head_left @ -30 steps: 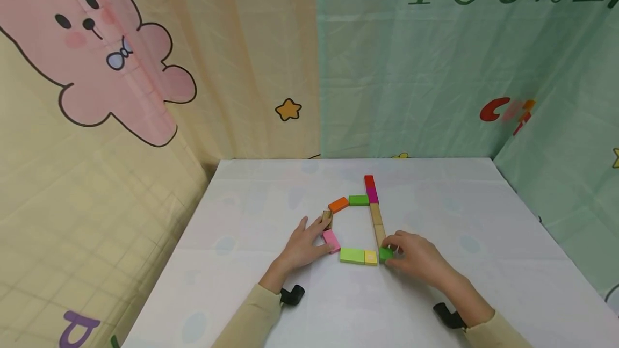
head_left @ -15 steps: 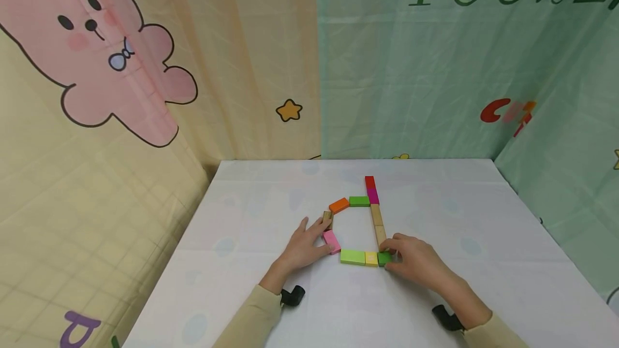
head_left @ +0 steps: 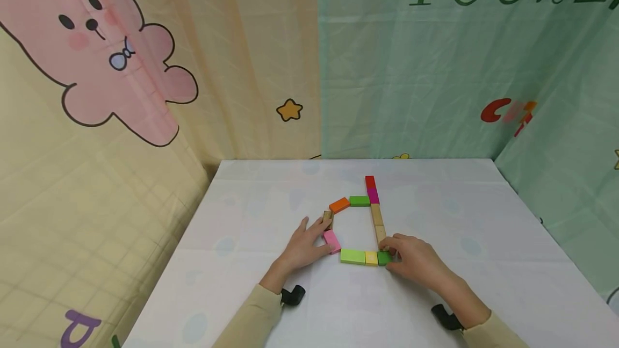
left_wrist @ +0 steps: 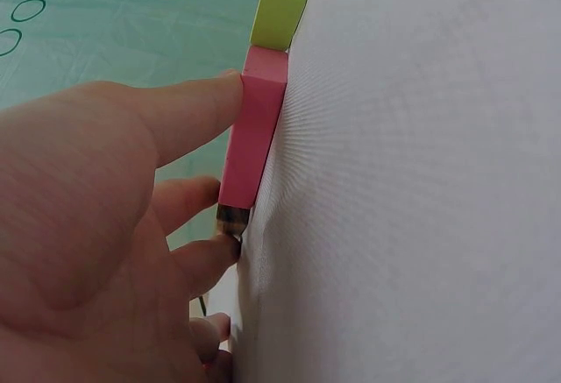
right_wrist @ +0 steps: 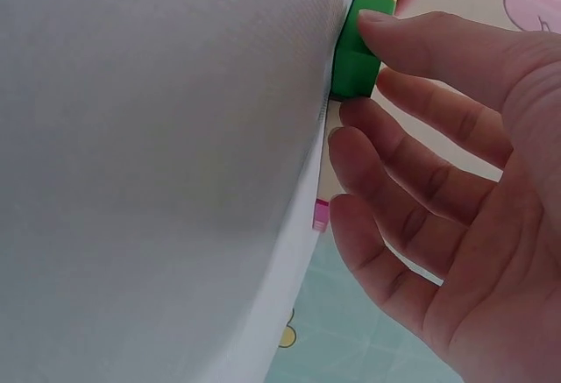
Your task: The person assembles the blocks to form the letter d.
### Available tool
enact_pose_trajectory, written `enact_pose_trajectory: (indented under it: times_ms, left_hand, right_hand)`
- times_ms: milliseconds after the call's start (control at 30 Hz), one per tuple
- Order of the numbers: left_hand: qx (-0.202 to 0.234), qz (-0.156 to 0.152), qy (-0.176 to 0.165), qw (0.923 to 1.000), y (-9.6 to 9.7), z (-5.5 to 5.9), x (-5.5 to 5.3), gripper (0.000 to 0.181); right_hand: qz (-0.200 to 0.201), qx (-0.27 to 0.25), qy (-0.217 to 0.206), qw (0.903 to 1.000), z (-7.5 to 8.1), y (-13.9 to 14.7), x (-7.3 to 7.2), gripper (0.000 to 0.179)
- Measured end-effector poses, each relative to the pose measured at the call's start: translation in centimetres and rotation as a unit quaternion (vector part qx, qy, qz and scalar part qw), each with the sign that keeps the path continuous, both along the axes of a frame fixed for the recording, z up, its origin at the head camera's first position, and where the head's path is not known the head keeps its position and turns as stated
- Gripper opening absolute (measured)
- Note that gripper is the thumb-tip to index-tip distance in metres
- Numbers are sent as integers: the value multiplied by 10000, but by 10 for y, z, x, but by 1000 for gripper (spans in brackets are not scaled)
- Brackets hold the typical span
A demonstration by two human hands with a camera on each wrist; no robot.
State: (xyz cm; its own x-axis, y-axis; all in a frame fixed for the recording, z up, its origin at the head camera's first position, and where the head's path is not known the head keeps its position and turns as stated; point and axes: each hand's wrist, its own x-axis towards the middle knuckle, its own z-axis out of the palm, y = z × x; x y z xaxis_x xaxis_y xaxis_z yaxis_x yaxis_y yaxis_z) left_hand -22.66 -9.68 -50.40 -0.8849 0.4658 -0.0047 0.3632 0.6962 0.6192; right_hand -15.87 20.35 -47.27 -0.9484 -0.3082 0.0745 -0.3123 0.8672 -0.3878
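A ring of small coloured blocks lies on the white table, with a straight line along its right side. My right hand (head_left: 417, 256) pinches the dark green block (right_wrist: 361, 50) at the lower right corner between thumb and fingers. That block meets the yellow block (head_left: 371, 259), which adjoins the lime block (head_left: 352, 256). On the left, my left hand (head_left: 302, 246) rests its thumb against the pink block (left_wrist: 256, 129). Its other fingers reach the dark wooden block (head_left: 328, 215) above, partly covering it. Two pale wooden blocks (head_left: 376, 214) run up from the dark green one.
Above the pale wooden blocks stand a magenta block (head_left: 373, 196) and a red block (head_left: 369, 182) in line. A green block (head_left: 359, 201) and an orange block (head_left: 339, 205) form the far side. Printed curtains (head_left: 271, 58) hang behind the white table (head_left: 251, 203).
The dark green block has slid left against the yellow block, closing the gap between them, and my right hand moved with it. My left hand has stayed put.
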Motion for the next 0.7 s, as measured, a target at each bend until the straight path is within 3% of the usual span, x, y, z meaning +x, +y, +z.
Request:
enact_pose_trajectory:
  times_ms: [433, 700]
  left_hand:
    - [-22, 37, -92, 9999, 1, -1, 0, 69]
    - [-30, 88, -204, 9997, 1, -1, -3, 71]
  right_hand:
    - [-32, -84, -166, 9998, 0, 1, -1, 35]
    - [-103, -97, -244, 9996, 17, 16, -5, 37]
